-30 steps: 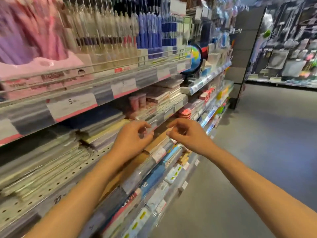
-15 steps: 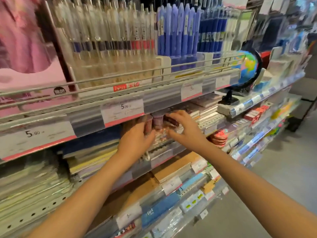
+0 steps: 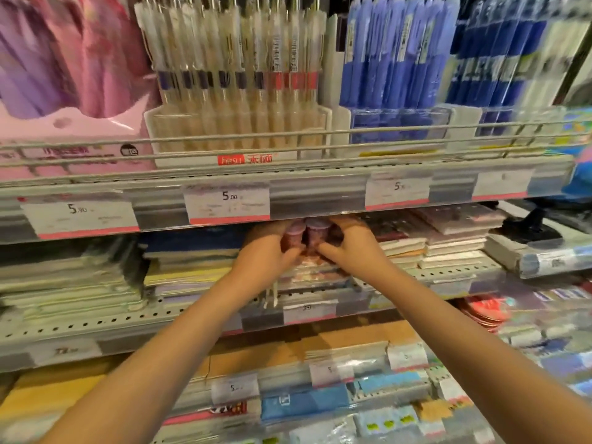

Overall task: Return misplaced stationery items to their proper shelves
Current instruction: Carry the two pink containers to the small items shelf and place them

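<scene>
Two small pink tubs with pale lids (image 3: 304,237) stand on top of a stack of notebooks on the middle shelf (image 3: 448,277), just under the upper shelf's price strip. My left hand (image 3: 266,254) curls around the left tub and my right hand (image 3: 352,248) closes on the right tub. My fingertips are partly hidden under the price strip, and the picture is blurred by motion.
The upper shelf (image 3: 320,190) carries racks of clear pens (image 3: 237,75) and blue pens (image 3: 394,59) behind a wire rail. Notebook stacks (image 3: 448,248) flank the tubs. Lower shelves hold orange (image 3: 352,341) and blue pads. A globe's black base (image 3: 528,229) stands at right.
The view has swung towards the shelf and moved closer. Both hands rose from the lower shelf's edge to the pink tubs and have closed around them.
</scene>
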### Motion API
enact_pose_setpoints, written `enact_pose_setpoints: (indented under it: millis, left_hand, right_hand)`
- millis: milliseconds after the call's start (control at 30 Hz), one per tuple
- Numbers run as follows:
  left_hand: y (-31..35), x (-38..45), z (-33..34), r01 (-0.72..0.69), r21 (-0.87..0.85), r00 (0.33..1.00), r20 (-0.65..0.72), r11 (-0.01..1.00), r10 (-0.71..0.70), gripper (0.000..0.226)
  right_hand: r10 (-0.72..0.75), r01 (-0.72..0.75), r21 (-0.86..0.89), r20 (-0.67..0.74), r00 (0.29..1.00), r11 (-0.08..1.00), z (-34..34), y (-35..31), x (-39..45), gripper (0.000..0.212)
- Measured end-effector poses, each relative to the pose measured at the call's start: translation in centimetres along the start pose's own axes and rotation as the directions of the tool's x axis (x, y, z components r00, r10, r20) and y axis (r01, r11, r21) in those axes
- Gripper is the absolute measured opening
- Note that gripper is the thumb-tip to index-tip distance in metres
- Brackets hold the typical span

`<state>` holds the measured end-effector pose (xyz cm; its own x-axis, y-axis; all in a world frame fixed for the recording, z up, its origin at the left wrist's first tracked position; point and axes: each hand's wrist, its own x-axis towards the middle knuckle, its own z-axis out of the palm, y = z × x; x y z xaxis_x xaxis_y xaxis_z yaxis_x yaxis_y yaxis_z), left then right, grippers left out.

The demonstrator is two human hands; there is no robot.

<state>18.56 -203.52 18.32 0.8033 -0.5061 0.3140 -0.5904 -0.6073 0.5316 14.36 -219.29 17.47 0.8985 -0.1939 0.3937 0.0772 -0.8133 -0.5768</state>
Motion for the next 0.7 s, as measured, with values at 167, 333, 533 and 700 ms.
enact_pose_setpoints:
  millis: [167,333,533,700]
  left_hand:
    - [0.2,-1.1,-0.2,-0.031,-0.094,0.994,-0.111,0.995,0.02,0.035]
    - [-0.8,-2.9,-1.7,-0.077,-0.026,0.969,-0.238,0.997,0.069,0.04]
    - [-3.3,-6.9,-4.1,-0.053,0.046,0.964,-0.259,0.998,0.063,0.037]
    - [-6.3,-11.8,-7.0,0.042,0.087,0.957,-0.289,0.995,-0.015,0.039]
  right_hand:
    - [-0.024,0.025,0.123,-0.008,1.0,0.992,-0.4,-0.3,0.0,0.043]
    - [-0.122,0.114,0.277,0.009,0.993,0.954,-0.8,-1.7,-0.7,0.039]
    - [-0.28,0.216,0.381,0.121,0.952,0.899,1.4,-4.8,-1.9,0.036]
    - [-0.383,0.238,0.488,0.221,0.897,0.84,4.7,-8.5,-2.7,0.034]
